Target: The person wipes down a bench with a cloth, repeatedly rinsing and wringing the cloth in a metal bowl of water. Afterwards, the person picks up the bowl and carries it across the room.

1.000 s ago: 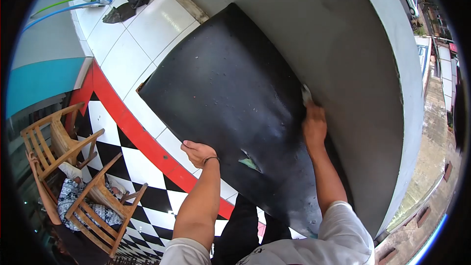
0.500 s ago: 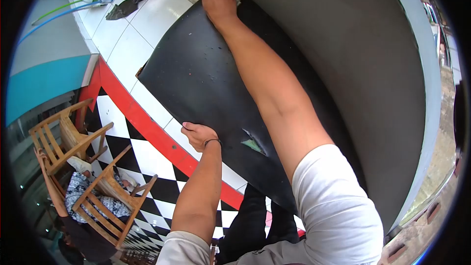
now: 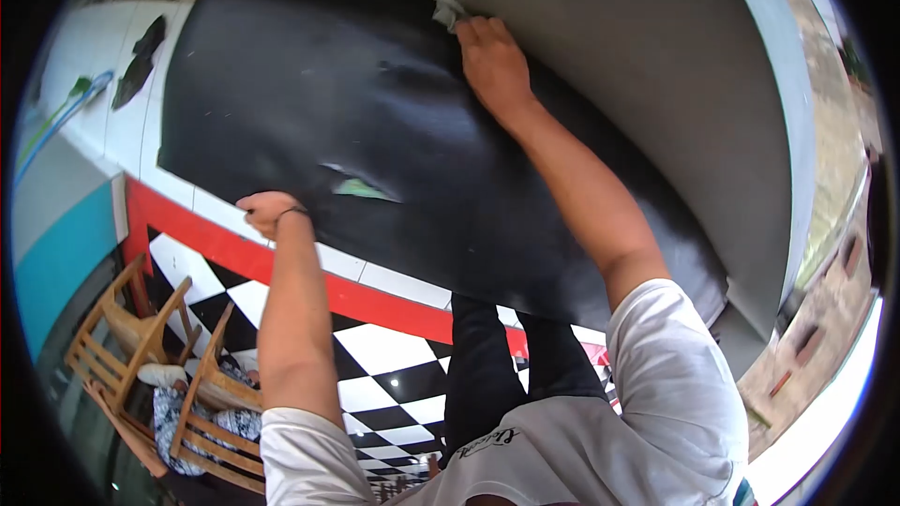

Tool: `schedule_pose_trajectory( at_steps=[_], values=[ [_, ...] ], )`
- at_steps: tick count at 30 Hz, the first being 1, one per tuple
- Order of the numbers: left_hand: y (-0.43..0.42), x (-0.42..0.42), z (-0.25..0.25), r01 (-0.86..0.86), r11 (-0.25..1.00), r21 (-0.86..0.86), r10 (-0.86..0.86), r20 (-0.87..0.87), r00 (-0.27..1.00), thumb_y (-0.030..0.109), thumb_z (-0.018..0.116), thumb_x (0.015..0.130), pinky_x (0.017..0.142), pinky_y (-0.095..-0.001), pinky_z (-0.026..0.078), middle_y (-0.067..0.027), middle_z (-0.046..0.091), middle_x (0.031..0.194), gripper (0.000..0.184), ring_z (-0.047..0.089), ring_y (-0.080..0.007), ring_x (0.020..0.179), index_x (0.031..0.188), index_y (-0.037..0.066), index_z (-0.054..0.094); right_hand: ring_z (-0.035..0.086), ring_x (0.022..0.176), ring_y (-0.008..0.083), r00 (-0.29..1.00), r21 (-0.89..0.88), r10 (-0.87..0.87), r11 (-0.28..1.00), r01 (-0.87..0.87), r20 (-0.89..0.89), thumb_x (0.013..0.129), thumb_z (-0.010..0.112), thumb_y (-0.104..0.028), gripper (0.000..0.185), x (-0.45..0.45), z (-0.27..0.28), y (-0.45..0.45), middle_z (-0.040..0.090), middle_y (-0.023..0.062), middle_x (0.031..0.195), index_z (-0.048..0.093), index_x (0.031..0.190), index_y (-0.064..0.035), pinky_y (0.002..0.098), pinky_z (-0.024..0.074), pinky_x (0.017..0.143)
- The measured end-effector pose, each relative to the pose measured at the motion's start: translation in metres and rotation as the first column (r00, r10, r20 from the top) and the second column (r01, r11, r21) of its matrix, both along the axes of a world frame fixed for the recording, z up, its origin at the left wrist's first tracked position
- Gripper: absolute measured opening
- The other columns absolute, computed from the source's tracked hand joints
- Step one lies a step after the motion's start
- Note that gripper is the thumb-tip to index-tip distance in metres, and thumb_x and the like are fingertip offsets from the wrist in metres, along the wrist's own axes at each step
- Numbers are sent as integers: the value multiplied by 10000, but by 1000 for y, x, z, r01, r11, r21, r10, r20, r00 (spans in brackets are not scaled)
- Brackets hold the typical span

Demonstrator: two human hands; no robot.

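Note:
A long black vinyl-covered cushion (image 3: 309, 66) lies in front of me against the grey wall. A tear in its cover shows green material (image 3: 361, 189) inside. My left hand (image 3: 272, 211) is closed on the cushion's near edge, left of the tear; its fingertips are partly hidden. On the far edge, beside the wall, my right hand (image 3: 494, 61) has its fingers closed on a crumpled grey cloth (image 3: 447, 11), which sticks out past the fingers on the left.
At the left, a dark cloth (image 3: 141, 61) and a blue-and-green handled thing (image 3: 80, 98) lie on white tiles. A red step edge (image 3: 206, 232) borders the checkered floor (image 3: 384, 347). A person's arm (image 3: 127, 431) is beside wooden chairs (image 3: 122, 347) at lower left.
My view has swung toward the cushion's other end, so the tear now appears further left. My right hand has moved along the far edge toward me with the cloth. The left hand stays at the near edge.

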State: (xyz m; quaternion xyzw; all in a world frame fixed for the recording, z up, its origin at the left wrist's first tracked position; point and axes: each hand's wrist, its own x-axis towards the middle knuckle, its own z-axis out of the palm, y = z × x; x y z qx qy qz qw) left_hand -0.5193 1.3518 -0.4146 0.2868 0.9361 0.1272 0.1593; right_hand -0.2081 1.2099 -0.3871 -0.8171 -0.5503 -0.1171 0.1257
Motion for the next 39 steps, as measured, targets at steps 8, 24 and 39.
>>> schedule_pose_trajectory(
  at_steps=[8,24,39],
  values=[
    [-3,-26,-12,-266,878,399,148,301,942,522,352,976,1045,-513,416,-316,559,1283,648,557,-436,1195,1246,-62,430,591,910,227,996,-205,-86,975,85,0,797,595,-38,224,34,10,-202,625,79,956,626,1019,-31,319,515,827],
    [-691,-326,94,244,964,-107,-179,417,891,218,638,904,790,-432,520,-276,577,1139,491,622,-355,939,1245,-75,440,669,771,284,-76,-413,-532,553,724,-843,877,552,-28,192,64,125,-834,681,129,896,648,1040,3,401,555,759],
    [-608,-151,136,672,736,-85,-467,655,594,429,554,960,341,-308,328,-92,596,737,423,509,-161,466,1161,65,478,663,867,179,-242,93,777,359,929,-581,890,604,-102,233,-25,395,-955,678,65,962,615,1111,-28,358,549,845]
  ],
)
